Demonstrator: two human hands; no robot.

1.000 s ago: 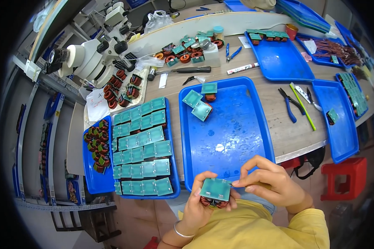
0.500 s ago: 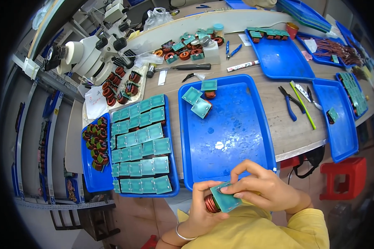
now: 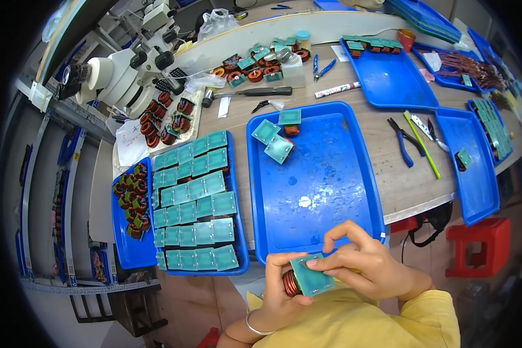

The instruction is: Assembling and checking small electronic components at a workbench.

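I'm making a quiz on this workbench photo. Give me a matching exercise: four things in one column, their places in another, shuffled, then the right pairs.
Things:
1. green board with copper coil
2. microscope
3. blue-handled pliers
4. red stool

Places:
a. on the floor, lower right
b. far left of the bench
c. in both hands
d. between two blue trays

Pairs: 1-c, 2-b, 3-d, 4-a

A long wooden workbench (image 3: 383, 168) carries several blue trays (image 3: 325, 185), a white microscope (image 3: 127, 75) at the far left, a dark-handled hammer (image 3: 249, 93), blue-handled pliers (image 3: 403, 142), a yellow-green stick (image 3: 421, 145), a white marker pen (image 3: 337, 90) and a loose heap of copper coils with green boards (image 3: 261, 64) near the back
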